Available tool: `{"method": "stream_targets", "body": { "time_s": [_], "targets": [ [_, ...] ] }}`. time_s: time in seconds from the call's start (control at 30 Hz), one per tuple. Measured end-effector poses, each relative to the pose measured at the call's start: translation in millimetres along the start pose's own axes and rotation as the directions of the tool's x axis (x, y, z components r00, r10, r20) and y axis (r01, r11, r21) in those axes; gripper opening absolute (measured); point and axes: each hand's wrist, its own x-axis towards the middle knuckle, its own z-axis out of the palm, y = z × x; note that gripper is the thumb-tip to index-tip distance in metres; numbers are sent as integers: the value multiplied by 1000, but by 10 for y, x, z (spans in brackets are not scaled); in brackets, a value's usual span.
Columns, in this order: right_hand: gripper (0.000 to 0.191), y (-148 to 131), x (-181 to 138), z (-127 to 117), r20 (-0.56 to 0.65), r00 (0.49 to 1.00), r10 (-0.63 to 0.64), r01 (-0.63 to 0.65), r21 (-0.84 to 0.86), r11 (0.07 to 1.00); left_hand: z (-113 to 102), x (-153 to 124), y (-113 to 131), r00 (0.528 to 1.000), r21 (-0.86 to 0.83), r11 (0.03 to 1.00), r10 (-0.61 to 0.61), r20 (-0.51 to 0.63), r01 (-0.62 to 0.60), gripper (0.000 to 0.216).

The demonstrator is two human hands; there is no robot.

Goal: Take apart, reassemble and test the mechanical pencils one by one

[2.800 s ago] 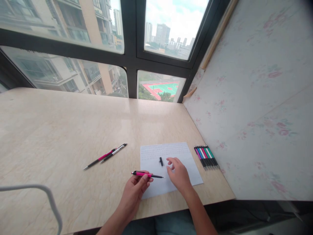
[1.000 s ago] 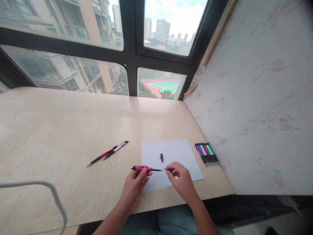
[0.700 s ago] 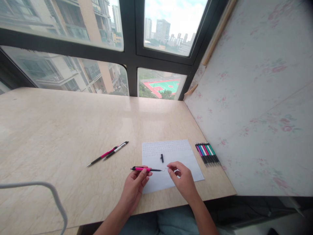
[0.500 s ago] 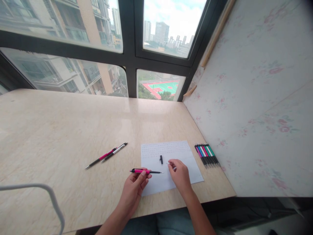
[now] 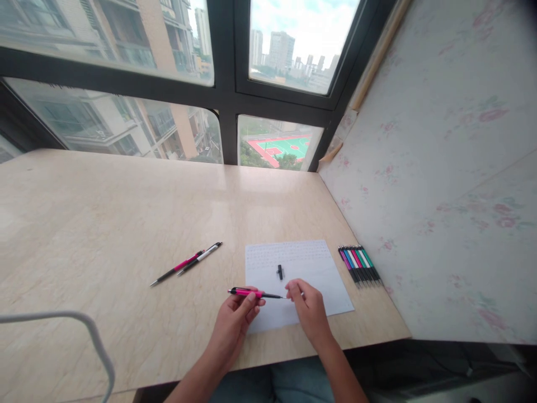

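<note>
My left hand [image 5: 237,314] grips a pink and black pen [image 5: 250,293], held level above the near part of a white sheet of paper [image 5: 312,275], its thin tip pointing right. My right hand [image 5: 305,304] pinches at that tip; whether a small part is between its fingers, I cannot make out. A small black pen part [image 5: 279,272] lies on the sheet just beyond the hands.
Two pens [image 5: 186,264], one pink and one white, lie side by side on the beige table [image 5: 104,224] to the left. A row of several coloured pens [image 5: 359,265] lies right of the sheet by the flowered wall [image 5: 432,168]. A grey curved bar [image 5: 79,336] is at near left.
My right hand moved from the sheet near the small black part to the pen's tip, drew slightly away, and is back at the tip now. The left hand has kept the pen level.
</note>
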Motion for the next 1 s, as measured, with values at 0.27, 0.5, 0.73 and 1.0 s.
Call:
{"method": "stream_targets", "body": {
  "time_s": [0.27,0.5,0.73,1.0],
  "targets": [
    [32,-156,-74,32,240,970,-40,10,126,992,-9,-16,-42,999,57,998,14,32,-16,36],
    [16,-249,-94,10,156,981,-117,107,69,992,-31,-8,-50,997,14,1000,-3,71,2,30],
    [25,-273,-70,-24,202,973,-110,112,1,994,-43,-7,-70,998,7,1000,-6,64,5,30],
    [15,-231,-94,-5,135,986,-99,92,56,994,-24,-19,-65,999,-21,1000,-4,47,5,32]
  ]
}}
